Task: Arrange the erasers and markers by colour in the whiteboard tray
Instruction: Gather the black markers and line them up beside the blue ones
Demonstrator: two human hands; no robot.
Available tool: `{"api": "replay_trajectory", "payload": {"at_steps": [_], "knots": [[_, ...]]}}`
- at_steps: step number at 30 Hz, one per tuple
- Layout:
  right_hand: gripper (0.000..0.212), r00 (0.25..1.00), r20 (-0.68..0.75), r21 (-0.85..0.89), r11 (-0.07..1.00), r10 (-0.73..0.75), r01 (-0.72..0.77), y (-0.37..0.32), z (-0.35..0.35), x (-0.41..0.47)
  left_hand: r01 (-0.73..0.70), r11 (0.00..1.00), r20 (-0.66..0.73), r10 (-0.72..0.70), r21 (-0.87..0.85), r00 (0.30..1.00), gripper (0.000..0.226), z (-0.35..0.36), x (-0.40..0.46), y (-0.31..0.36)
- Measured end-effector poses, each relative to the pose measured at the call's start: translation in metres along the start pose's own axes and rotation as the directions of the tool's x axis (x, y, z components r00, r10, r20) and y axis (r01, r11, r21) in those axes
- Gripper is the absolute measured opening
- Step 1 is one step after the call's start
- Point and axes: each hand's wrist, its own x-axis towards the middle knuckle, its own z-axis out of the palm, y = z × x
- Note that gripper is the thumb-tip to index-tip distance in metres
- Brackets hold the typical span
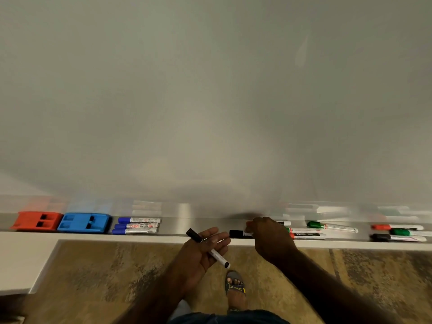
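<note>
The whiteboard tray point(201, 226) runs across the view. At its left lie a red eraser point(36, 220), a blue eraser point(84, 222) and three blue markers point(138, 226) side by side. My left hand point(201, 251) is below the tray, palm up, holding a black marker point(208, 247) across its fingers. My right hand point(268, 237) grips another black-capped marker point(238, 234) at the tray's front edge. Right of it lie mixed markers: a green one point(332, 226), red-capped ones point(306, 235), and a red, green and black group point(397, 232) at the far right.
The whiteboard point(210, 90) fills the upper view. A white ledge point(23, 258) juts out at the lower left. Below the tray is patterned floor with my sandalled foot point(235, 288).
</note>
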Motion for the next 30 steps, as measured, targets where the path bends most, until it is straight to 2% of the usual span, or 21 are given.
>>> {"api": "replay_trajectory", "payload": {"at_steps": [4, 11, 17, 23, 28, 30], "knots": [[0.036, 1.0, -0.014, -0.031, 0.999, -0.016, 0.015, 0.002, -0.002, 0.003, 0.036, 0.999, 0.014, -0.035, -0.014, 0.999, 0.054, 0.002, 0.001, 0.0], [0.036, 0.995, -0.052, -0.073, 0.994, -0.089, 0.085, 0.001, -0.001, 0.004, 0.063, 0.997, 0.031, -0.061, -0.048, 0.998, 0.044, -0.001, 0.007, -0.003], [0.022, 0.978, -0.19, 0.172, 0.977, -0.089, 0.122, -0.008, -0.014, -0.005, 0.037, 0.991, -0.005, -0.038, -0.126, 0.999, 0.042, 0.003, 0.01, -0.009], [0.016, 0.969, -0.207, 0.363, 0.909, -0.137, 0.206, -0.031, -0.027, -0.016, 0.037, 0.983, 0.01, -0.036, -0.179, 0.999, 0.042, 0.011, 0.009, -0.01], [0.028, 0.958, -0.243, 0.422, 0.873, -0.151, 0.245, -0.047, -0.026, -0.016, 0.082, 0.989, 0.074, -0.073, -0.122, 0.995, 0.043, 0.008, 0.008, 0.0], [0.022, 0.959, -0.249, 0.442, 0.865, -0.138, 0.239, -0.051, -0.023, -0.017, 0.103, 0.991, 0.085, -0.096, -0.08, 0.992, 0.042, 0.007, 0.01, 0.005]]}}
